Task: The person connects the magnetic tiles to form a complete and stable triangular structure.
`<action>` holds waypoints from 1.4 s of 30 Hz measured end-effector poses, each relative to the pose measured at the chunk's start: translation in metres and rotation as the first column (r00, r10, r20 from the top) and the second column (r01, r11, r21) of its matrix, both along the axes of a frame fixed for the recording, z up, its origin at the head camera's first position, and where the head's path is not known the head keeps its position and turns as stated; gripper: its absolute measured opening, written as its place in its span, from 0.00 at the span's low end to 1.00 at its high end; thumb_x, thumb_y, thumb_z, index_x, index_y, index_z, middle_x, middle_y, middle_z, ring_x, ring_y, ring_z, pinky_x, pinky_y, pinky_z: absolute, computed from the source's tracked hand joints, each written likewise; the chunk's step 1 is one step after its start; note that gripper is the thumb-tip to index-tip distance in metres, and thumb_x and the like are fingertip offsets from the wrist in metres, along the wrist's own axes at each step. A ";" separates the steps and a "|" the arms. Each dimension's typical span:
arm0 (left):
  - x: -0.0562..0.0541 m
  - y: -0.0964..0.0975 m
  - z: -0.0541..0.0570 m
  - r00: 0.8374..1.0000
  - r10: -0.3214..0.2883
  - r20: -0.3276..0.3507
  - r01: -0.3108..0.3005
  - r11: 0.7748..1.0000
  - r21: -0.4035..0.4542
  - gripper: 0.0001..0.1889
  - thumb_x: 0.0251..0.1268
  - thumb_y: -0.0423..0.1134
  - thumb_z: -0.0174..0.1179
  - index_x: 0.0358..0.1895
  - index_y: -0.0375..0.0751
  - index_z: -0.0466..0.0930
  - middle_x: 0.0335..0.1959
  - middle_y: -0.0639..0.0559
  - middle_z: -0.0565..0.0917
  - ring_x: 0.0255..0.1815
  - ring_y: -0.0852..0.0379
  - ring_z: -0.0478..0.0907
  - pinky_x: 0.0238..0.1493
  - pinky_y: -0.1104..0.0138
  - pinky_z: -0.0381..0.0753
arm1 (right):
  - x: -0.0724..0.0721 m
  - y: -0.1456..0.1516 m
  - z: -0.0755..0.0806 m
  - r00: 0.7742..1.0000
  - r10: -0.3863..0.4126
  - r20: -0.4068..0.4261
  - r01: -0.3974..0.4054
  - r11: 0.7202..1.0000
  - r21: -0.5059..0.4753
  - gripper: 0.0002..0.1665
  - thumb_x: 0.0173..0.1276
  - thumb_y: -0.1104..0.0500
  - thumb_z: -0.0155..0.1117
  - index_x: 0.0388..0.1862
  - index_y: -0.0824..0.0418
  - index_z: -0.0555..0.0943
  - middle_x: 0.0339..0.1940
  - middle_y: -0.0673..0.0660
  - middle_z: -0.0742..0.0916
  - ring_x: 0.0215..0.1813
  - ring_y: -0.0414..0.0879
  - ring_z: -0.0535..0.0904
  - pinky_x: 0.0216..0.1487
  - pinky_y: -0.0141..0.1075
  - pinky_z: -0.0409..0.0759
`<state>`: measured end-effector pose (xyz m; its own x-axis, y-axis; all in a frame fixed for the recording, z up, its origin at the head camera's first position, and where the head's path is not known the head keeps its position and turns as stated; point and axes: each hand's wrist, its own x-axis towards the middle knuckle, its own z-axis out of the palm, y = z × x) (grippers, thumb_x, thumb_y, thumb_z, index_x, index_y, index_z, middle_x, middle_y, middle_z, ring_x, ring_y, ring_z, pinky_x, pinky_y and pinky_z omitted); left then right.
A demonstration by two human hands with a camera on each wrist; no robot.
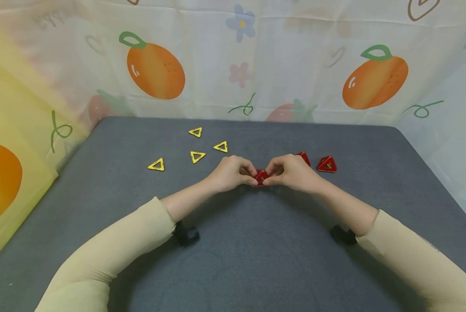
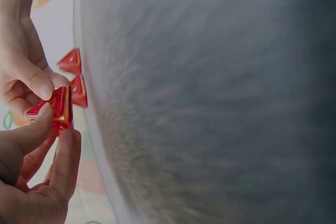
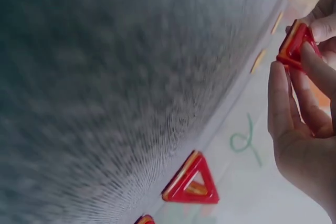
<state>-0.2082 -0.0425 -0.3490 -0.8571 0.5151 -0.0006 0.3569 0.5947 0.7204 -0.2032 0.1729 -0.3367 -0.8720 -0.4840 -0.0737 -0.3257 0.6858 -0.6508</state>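
Over the middle of the table, both hands pinch a small red pyramid of open-centred triangle tiles point(image 1: 261, 177). My left hand point(image 1: 233, 173) has thumb and fingers on its left side, and my right hand point(image 1: 293, 174) holds the right side. Seen from the left wrist, the pyramid point(image 2: 62, 103) sits between the thumbs and fingertips; the right wrist view shows one red triangular face point(image 3: 298, 45) with yellowish edges. Just beyond the right hand stand two more red pyramids, one partly hidden by that hand point(image 1: 304, 157) and the other in full view point(image 1: 327, 164).
Several flat yellow triangle frames lie apart on the left half, among them a far one point(image 1: 195, 132) and a leftmost one point(image 1: 157, 164). The dark grey table point(image 1: 248, 260) ends at a fruit-print curtain point(image 1: 213, 56) behind. Black bands point(image 1: 187, 234) hang below the forearms.
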 end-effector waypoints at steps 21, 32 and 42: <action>-0.050 0.045 -0.007 0.988 0.154 0.011 -0.154 0.988 0.019 0.09 0.65 0.38 0.65 0.44 0.38 0.86 0.43 0.46 0.89 0.46 0.52 0.84 0.45 0.65 0.82 | -0.043 0.013 0.007 0.977 -0.182 -0.108 0.195 0.972 0.131 0.14 0.63 0.56 0.72 0.43 0.64 0.86 0.40 0.63 0.90 0.35 0.50 0.84 0.32 0.35 0.79; -0.052 0.044 -0.015 0.986 0.164 0.011 -0.164 0.986 -0.011 0.07 0.63 0.36 0.67 0.43 0.38 0.86 0.41 0.46 0.89 0.45 0.51 0.84 0.47 0.63 0.81 | -0.047 0.009 0.001 0.980 -0.177 -0.096 0.190 0.970 0.149 0.13 0.63 0.58 0.72 0.42 0.66 0.86 0.36 0.63 0.90 0.31 0.47 0.83 0.30 0.34 0.79; -0.052 0.043 -0.016 0.987 0.160 0.014 -0.160 0.987 -0.011 0.09 0.62 0.36 0.67 0.43 0.37 0.86 0.41 0.44 0.89 0.45 0.51 0.84 0.46 0.64 0.81 | -0.048 0.007 -0.001 0.979 -0.193 -0.073 0.203 0.965 0.167 0.13 0.63 0.58 0.72 0.42 0.65 0.85 0.35 0.63 0.90 0.30 0.46 0.84 0.29 0.33 0.79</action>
<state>-0.2598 0.0004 -0.3654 -0.9284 0.3711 -0.0186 0.2457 0.6507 0.7185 -0.2507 0.1800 -0.3379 -0.9541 -0.2858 -0.0897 -0.2047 0.8406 -0.5015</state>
